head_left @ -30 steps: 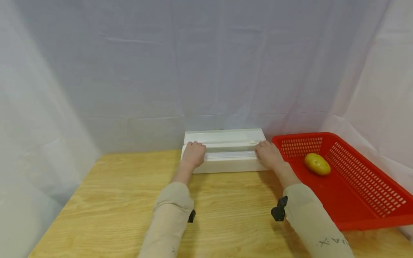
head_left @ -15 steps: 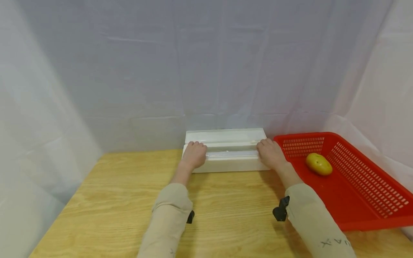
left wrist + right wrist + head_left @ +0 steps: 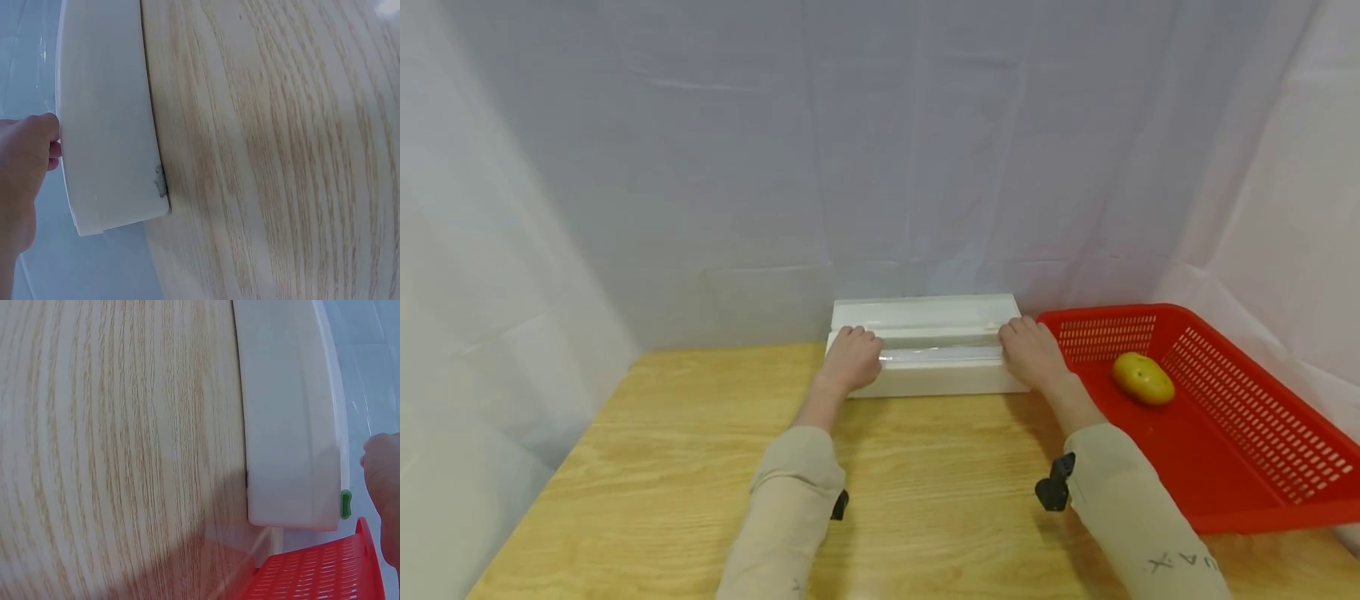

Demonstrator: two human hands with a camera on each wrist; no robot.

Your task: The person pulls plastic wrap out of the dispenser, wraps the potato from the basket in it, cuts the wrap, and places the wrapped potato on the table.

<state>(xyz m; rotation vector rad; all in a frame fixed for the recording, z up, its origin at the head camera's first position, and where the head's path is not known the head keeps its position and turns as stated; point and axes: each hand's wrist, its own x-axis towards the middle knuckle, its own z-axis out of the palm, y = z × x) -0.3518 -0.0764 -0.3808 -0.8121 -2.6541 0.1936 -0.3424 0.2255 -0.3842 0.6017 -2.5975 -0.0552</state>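
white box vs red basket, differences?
The white box has solid, smooth walls; the red basket has slotted ones. The white box is long and narrow; the red basket is broader. The white box's lid is tipped back; the red basket shows no lid. Both are open on top.

Left hand (image 3: 852,358) is partly covering the left end of the white box (image 3: 940,382); right hand (image 3: 1032,354) is masking its right. From where I'm standing, fingertips are hiding behind knuckles, and clear film (image 3: 938,353) is vanishing under both grips. Left wrist view is cropping that hand at left, right wrist view its own at right; both are losing the box past the top. Red basket (image 3: 1262,521) is running off the head view's right edge; sleeves (image 3: 1131,508) are leaving at the bottom. Sleeve lettering (image 3: 1182,560) is curving, unreadable. Grey mark (image 3: 160,181) is blurring; green piece (image 3: 345,504) is showing too small to identify.
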